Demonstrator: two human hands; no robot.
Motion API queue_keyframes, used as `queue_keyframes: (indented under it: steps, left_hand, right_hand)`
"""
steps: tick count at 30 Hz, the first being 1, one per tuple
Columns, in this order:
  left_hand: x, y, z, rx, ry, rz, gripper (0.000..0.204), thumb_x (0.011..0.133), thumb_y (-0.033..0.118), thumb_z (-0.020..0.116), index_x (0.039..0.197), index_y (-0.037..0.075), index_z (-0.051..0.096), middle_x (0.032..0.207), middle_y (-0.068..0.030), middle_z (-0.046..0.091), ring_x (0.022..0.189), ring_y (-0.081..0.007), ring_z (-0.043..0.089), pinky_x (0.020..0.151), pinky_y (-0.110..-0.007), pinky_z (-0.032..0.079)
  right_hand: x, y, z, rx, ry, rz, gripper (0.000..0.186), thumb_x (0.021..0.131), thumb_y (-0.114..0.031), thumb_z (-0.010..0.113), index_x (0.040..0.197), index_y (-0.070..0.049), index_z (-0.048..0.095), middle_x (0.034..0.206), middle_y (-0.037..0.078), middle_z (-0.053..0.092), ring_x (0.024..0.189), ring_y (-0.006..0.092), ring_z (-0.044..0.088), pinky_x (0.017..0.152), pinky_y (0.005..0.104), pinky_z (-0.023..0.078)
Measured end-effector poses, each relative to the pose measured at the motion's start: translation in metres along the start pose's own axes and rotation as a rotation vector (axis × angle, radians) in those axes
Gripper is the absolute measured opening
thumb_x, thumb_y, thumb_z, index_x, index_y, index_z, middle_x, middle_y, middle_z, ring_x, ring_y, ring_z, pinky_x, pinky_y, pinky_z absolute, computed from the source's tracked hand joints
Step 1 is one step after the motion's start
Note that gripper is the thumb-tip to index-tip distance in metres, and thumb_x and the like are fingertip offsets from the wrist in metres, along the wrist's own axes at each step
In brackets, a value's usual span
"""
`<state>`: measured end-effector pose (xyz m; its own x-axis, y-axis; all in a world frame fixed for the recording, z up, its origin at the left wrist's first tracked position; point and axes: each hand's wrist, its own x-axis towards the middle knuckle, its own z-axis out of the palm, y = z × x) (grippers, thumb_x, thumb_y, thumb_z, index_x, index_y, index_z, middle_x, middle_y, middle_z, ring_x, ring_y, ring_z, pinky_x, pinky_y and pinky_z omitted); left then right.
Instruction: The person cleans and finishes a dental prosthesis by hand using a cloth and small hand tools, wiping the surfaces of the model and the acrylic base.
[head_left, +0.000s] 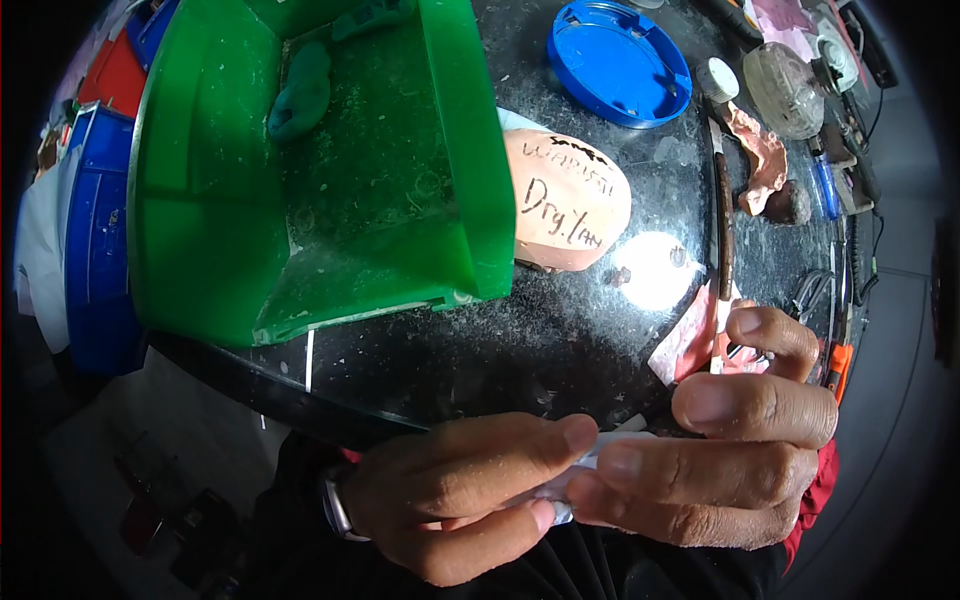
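Worktop (390, 375): black, glossy in places, marked with pale specks, smears and scuffs. Its front edge (290, 395) appears as a bowed dark band (the fisheye lens bends straight lines). Lighting: one intense white glare (655, 280) on the surface right of centre; surrounding areas dimmer. Lower left, beyond the edge: dull grey floor (225, 400), poorly lit, with a dark structure (205, 540) of indeterminate kind. Right side: plain grey surface (905, 340) bearing thin seam lines; whether floor or wall cannot be determined. Outer margins: black.
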<state>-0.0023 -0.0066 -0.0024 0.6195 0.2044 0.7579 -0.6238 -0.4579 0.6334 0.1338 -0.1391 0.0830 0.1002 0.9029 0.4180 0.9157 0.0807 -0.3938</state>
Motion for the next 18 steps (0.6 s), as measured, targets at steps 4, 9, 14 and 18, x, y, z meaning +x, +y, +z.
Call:
queue_keyframes:
  steps: [4,9,14,18]
  left_hand:
    - [-0.001,0.007,-0.004,-0.082,-0.013,-0.093,0.027,0.074,-0.006,0.065,0.095,-0.003,0.048,0.111,-0.0275,0.055,0.096,-0.0327,0.062,0.078,-0.034,0.056]
    - [-0.003,0.008,0.0,-0.147,-0.007,-0.121,0.031,0.074,-0.004,0.066,0.1,-0.003,0.048,0.116,-0.0266,0.052,0.098,-0.0318,0.06,0.079,-0.034,0.056]
    - [-0.001,0.01,-0.001,-0.078,0.009,-0.148,0.032,0.075,-0.004,0.066,0.101,-0.003,0.048,0.116,-0.0263,0.052,0.096,-0.0302,0.061,0.078,-0.033,0.056]
    - [-0.001,0.007,0.0,-0.034,-0.003,-0.096,0.035,0.073,-0.006,0.067,0.102,-0.002,0.049,0.114,-0.0271,0.052,0.091,-0.0289,0.061,0.075,-0.033,0.056]
  right_hand:
    - [-0.004,-0.001,-0.001,-0.022,-0.005,0.012,0.022,0.058,-0.031,0.078,0.079,-0.029,0.072,0.097,-0.016,0.06,0.11,0.0118,0.043,0.096,0.0402,0.038]
    - [-0.002,0.004,0.002,0.011,0.021,-0.008,0.023,0.057,-0.032,0.078,0.078,-0.03,0.071,0.094,-0.014,0.059,0.108,0.0127,0.045,0.096,0.0391,0.038]
    - [0.0,0.015,0.007,0.065,0.016,-0.085,0.024,0.056,-0.034,0.077,0.079,-0.032,0.071,0.092,-0.012,0.058,0.107,0.0151,0.046,0.097,0.0379,0.037]
    - [-0.001,0.017,0.01,0.085,0.045,-0.077,0.024,0.056,-0.035,0.077,0.079,-0.032,0.071,0.093,-0.012,0.059,0.105,0.0162,0.046,0.097,0.0387,0.037]
